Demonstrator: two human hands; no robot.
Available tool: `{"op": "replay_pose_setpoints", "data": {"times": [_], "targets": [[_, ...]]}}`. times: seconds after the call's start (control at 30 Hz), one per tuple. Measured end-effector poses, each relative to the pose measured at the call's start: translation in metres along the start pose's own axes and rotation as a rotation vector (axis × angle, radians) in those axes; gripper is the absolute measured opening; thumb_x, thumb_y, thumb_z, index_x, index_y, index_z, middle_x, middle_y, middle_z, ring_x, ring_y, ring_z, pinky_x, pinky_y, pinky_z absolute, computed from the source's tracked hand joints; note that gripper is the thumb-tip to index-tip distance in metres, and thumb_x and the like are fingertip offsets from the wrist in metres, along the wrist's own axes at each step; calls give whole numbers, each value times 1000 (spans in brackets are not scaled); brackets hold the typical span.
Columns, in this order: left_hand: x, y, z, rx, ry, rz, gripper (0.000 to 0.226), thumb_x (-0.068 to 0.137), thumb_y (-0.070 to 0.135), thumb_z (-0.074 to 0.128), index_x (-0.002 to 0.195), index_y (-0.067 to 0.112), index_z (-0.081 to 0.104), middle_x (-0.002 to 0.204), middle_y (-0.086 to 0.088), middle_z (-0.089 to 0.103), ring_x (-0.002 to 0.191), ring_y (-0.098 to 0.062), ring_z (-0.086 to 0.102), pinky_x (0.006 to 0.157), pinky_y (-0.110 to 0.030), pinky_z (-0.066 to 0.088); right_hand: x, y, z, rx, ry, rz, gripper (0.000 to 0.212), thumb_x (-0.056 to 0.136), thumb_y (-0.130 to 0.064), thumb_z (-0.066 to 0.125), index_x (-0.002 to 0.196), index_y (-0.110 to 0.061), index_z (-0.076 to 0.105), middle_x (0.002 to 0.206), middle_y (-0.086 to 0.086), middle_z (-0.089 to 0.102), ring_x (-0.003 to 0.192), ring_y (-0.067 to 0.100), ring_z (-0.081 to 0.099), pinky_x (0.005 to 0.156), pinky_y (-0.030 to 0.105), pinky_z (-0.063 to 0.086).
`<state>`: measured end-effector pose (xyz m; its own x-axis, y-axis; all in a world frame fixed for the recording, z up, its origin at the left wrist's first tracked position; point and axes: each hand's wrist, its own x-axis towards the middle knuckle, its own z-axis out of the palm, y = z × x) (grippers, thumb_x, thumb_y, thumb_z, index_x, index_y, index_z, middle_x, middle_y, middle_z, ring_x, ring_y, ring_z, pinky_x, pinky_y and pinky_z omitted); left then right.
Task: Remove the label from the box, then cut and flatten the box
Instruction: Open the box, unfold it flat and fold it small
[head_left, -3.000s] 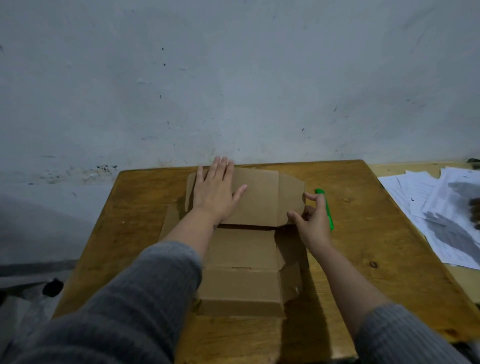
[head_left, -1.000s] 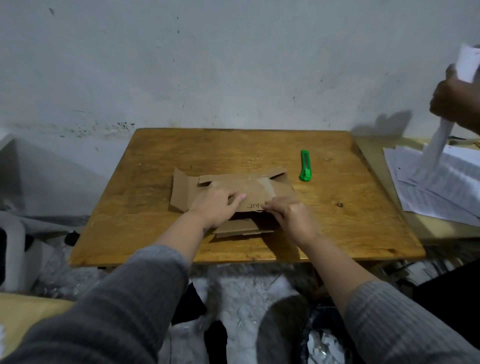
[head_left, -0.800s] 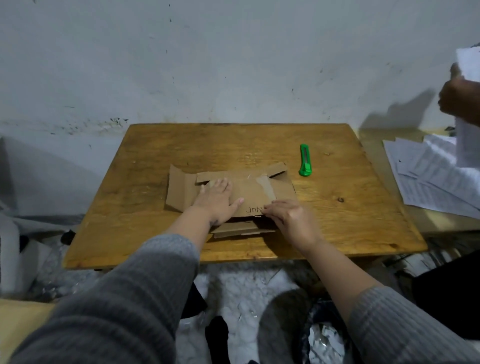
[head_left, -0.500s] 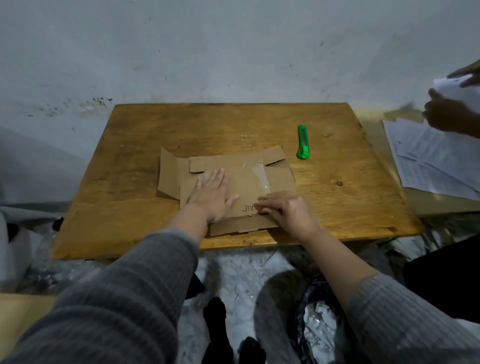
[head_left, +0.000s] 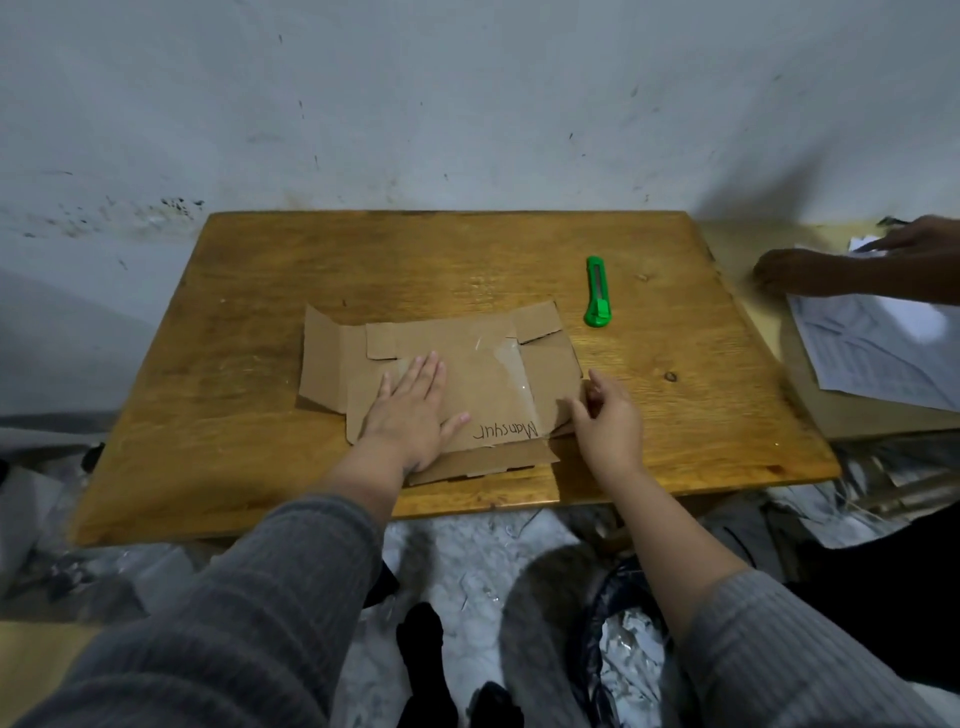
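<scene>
The box (head_left: 467, 374) lies flattened on the wooden table (head_left: 260, 291), its flaps spread and nothing inside it. The left hand (head_left: 413, 410) presses flat on the cardboard, fingers straight and pointing toward 12 o'clock. The right hand (head_left: 605, 421) sits at the box's 3 o'clock edge, fingers curled around a flap there. A green cutter (head_left: 597, 291) rests at 1 o'clock from the box, apart from both hands.
</scene>
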<state>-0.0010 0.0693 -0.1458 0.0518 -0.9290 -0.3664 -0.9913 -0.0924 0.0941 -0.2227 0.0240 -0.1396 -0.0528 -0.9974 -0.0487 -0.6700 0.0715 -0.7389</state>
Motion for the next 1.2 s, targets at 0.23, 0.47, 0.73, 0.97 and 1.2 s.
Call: {"op": "replay_pose_setpoints", "data": {"times": [0.23,0.47,0.73,0.97,1.2], "targets": [[1,0,1,-7,-7,-1,77,96,60,13,150,15,-16,157,0,-24,145,-15,-19,120,-45,-5,9,-14,-11,369,-120,252,44,91,-9,56,135,-12,49,133,4,57,121,17,52,99,29,44],[-1,0,-7,-53,-54,5,78,96,60,18,151,14,-14,159,0,-21,146,-16,-17,120,-45,-4,-12,-2,-14,227,-163,45,55,88,-2,57,137,-23,45,142,-2,48,131,13,43,108,37,38],[-10,0,-32,-198,-112,23,76,93,63,5,152,17,-1,160,1,-11,147,-14,-9,121,-45,3,-47,25,-18,8,-233,-280,43,83,-18,68,120,-37,56,135,-20,43,141,14,24,117,40,18],[-13,-2,-38,-194,-59,39,84,86,69,-1,153,18,5,161,3,-5,148,-12,-3,121,-43,8,-60,18,-12,162,-121,-257,25,76,-21,74,97,-34,69,113,-10,66,118,4,54,116,40,25],[-20,-20,-48,-153,-29,86,69,95,57,2,152,21,15,160,8,12,146,-7,10,120,-39,8,-36,-14,-5,163,-56,-103,14,87,-22,64,99,-24,71,87,-12,65,78,-2,57,68,16,46]]}}
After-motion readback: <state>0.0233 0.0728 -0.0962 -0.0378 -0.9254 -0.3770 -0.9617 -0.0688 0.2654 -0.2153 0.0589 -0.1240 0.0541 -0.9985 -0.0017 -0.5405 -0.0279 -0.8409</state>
